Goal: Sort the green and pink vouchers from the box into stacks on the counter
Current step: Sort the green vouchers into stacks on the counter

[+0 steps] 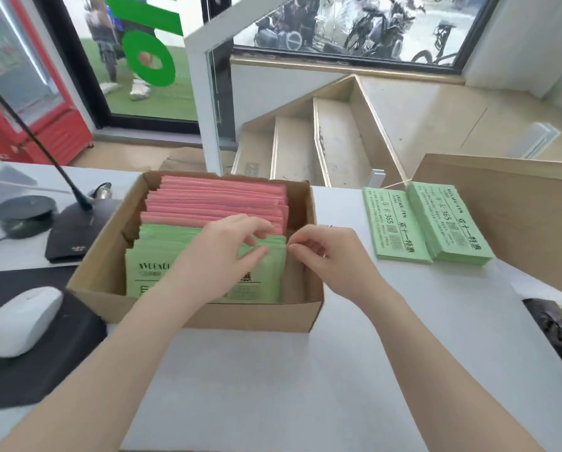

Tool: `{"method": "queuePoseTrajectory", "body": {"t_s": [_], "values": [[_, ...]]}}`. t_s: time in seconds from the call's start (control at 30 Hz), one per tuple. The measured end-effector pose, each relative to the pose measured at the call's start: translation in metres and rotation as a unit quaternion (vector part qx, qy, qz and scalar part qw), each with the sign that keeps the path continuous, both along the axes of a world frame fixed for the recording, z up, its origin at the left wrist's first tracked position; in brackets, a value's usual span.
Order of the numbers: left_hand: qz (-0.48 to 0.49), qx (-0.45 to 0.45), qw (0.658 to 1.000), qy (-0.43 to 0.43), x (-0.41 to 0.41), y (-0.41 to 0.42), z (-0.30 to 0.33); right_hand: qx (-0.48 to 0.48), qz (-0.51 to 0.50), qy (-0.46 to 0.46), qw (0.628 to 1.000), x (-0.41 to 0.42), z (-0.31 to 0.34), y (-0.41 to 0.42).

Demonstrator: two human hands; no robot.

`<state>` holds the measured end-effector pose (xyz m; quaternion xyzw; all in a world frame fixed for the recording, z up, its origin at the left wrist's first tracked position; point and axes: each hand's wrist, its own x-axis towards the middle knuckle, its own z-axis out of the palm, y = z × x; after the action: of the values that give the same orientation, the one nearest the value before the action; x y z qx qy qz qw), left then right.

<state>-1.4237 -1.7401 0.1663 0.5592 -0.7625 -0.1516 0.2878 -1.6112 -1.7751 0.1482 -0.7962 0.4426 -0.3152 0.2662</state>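
An open cardboard box (309, 308) stands on the white counter (273, 386). Pink vouchers (221, 200) fill its far half and green vouchers (162, 252) stand in the near half. My left hand (221, 252) lies over the green vouchers, its fingers curled at their top edges. My right hand (325, 256) pinches the right edge of the green vouchers with thumb and fingertips. Two stacks of green vouchers (397, 226) (449, 223) lie side by side on the counter to the right of the box.
A white mouse (22, 321) rests on a black mat (38, 363) at the left. A desk microphone with a black base (68, 236) stands behind it. A wooden board (517, 203) borders the stacks on the right, and a black bag (556, 324) lies at the right edge.
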Motion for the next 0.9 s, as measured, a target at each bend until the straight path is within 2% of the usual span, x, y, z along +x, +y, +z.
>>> {"method": "queuePoseTrajectory", "body": {"t_s": [0.13,0.2,0.33,0.5,0.67,0.9], "values": [[-0.023,0.05,0.992,-0.118,0.085,0.001,-0.011,-0.032,0.032,0.103,0.994,0.046,-0.009,0.011],[-0.037,0.039,0.984,-0.17,0.116,-0.001,-0.018,-0.039,0.011,0.167,0.985,0.064,-0.012,0.015],[-0.078,0.024,0.969,-0.232,0.144,-0.006,-0.025,0.029,-0.043,0.269,0.962,0.089,-0.009,0.022],[-0.103,-0.012,0.965,-0.241,0.142,-0.013,-0.031,0.049,-0.076,0.326,0.941,0.105,-0.002,0.024],[-0.116,-0.036,0.968,-0.221,0.138,-0.013,-0.031,0.072,-0.082,0.331,0.937,0.11,0.002,0.026],[-0.15,-0.044,0.972,-0.177,0.144,-0.012,-0.033,0.03,-0.049,0.352,0.934,0.105,0.001,0.028]]}}
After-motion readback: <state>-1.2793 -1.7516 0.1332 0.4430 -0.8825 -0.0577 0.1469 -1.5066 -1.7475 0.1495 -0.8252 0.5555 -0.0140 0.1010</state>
